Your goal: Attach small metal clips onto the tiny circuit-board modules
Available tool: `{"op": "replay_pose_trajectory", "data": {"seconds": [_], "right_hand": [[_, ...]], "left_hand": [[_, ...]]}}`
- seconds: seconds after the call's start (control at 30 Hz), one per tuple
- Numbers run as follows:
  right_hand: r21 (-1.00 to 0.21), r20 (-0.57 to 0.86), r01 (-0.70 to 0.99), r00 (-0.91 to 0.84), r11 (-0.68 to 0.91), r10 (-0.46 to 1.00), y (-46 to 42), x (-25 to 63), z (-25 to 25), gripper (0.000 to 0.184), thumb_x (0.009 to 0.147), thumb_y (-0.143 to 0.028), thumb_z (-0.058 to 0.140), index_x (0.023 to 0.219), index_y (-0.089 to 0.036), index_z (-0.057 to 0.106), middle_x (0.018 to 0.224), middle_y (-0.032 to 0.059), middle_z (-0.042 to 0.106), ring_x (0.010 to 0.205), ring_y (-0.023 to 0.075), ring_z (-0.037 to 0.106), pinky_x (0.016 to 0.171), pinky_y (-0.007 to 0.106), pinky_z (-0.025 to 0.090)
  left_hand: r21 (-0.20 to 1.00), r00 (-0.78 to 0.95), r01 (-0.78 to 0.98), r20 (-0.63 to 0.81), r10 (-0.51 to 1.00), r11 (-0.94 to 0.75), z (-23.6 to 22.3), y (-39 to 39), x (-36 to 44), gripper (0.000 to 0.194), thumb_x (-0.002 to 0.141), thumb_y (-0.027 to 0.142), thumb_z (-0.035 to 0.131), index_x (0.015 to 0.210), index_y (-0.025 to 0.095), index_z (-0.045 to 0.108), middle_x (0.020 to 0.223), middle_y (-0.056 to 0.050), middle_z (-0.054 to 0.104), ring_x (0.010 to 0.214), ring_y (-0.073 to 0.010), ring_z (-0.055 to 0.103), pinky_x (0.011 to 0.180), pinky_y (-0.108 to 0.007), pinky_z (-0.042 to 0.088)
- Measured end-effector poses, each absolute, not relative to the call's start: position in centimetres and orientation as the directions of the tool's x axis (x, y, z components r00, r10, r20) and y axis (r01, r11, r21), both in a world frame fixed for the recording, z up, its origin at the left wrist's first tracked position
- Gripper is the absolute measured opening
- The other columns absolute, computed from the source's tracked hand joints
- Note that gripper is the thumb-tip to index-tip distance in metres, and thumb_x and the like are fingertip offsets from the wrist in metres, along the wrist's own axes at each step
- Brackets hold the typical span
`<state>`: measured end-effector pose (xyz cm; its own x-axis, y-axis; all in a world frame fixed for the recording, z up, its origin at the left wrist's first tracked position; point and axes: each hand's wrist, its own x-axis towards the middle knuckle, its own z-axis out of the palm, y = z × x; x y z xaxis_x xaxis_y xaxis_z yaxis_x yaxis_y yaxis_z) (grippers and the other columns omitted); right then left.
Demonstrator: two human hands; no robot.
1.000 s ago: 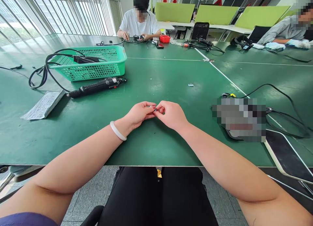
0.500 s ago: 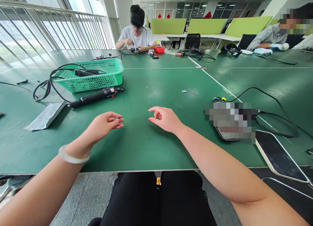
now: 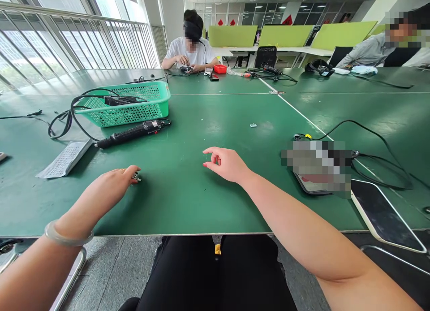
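The left hand, lower left of the frame, pinches a small shiny metal piece over a green worktop. The right hand, near centre, holds thumb and forefinger apart.

The left hand reaches palm-down at near left, while the right hand hangs centrally, thumb and forefinger parted, other fingers curled.

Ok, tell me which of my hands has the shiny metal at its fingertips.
Your left hand, the one with the pale bracelet: shiny metal shows at its fingertips. Your right hand shows none, and its wrist is bare.
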<state>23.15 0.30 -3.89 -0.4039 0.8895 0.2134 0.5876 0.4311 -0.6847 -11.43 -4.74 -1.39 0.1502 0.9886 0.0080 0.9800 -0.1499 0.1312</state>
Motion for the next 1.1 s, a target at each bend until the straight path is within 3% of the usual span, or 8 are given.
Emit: {"op": "replay_pose_trajectory", "data": {"seconds": [0.1, 0.17, 0.43, 0.6, 1.1], "right_hand": [[-0.692, 0.217, 0.580, -0.402, 0.430, 0.890, 0.3, 23.2, -3.8, 0.040, 0.085, -0.043, 0.060, 0.119, -0.022, 0.061, 0.078, -0.0012, 0.063, 0.065, 0.0122, 0.051, 0.063, 0.028, 0.040], [-0.696, 0.213, 0.577, -0.403, 0.428, 0.890, 0.3, 23.2, -3.8, 0.040, 0.085, -0.042, 0.060, 0.119, -0.022, 0.061, 0.078, -0.0010, 0.063, 0.065, 0.0122, 0.051, 0.063, 0.028, 0.040], [-0.690, 0.185, 0.591, -0.413, 0.417, 0.892, 0.3, 23.2, -3.7, 0.039, 0.087, -0.043, 0.057, 0.118, -0.021, 0.062, 0.078, -0.0008, 0.062, 0.066, 0.0119, 0.050, 0.062, 0.028, 0.039], [-0.688, 0.188, 0.590, -0.416, 0.422, 0.890, 0.4, 23.2, -4.0, 0.037, 0.087, -0.042, 0.056, 0.116, -0.021, 0.063, 0.078, -0.0003, 0.062, 0.066, 0.0120, 0.050, 0.063, 0.028, 0.039], [-0.685, 0.194, 0.596, -0.406, 0.420, 0.893, 0.4, 23.1, -3.9, 0.033, 0.087, -0.041, 0.056, 0.112, -0.021, 0.065, 0.078, 0.0001, 0.063, 0.066, 0.0123, 0.050, 0.063, 0.028, 0.038]], "left_hand": [[-0.106, 0.172, 0.979, -0.048, 0.984, -0.176, -0.9, -4.5, -11.9, 0.038, 0.091, 0.043, 0.036, 0.112, 0.020, 0.058, 0.093, -0.013, 0.073, 0.088, -0.0336, 0.068, 0.076, -0.038, 0.044], [-0.158, 0.163, 0.973, -0.032, 0.986, -0.166, -0.7, -4.5, -12.2, 0.037, 0.090, 0.045, 0.038, 0.109, 0.021, 0.059, 0.092, -0.010, 0.074, 0.087, -0.0323, 0.068, 0.074, -0.035, 0.044], [-0.067, 0.141, 0.988, -0.011, 0.990, -0.141, -0.3, -4.7, -12.8, 0.029, 0.085, 0.046, 0.045, 0.099, 0.029, 0.064, 0.088, -0.001, 0.073, 0.078, -0.0235, 0.064, 0.071, -0.027, 0.040], [-0.035, 0.149, 0.988, -0.006, 0.989, -0.149, -0.2, -4.4, -12.9, 0.034, 0.083, 0.048, 0.049, 0.103, 0.029, 0.069, 0.096, -0.003, 0.074, 0.084, -0.0241, 0.065, 0.075, -0.027, 0.041], [0.040, 0.048, 0.998, -0.012, 0.999, -0.048, 0.0, -3.9, -12.9, 0.035, 0.074, 0.051, 0.060, 0.099, 0.031, 0.075, 0.088, -0.001, 0.077, 0.084, -0.0248, 0.067, 0.079, -0.030, 0.044]]}}
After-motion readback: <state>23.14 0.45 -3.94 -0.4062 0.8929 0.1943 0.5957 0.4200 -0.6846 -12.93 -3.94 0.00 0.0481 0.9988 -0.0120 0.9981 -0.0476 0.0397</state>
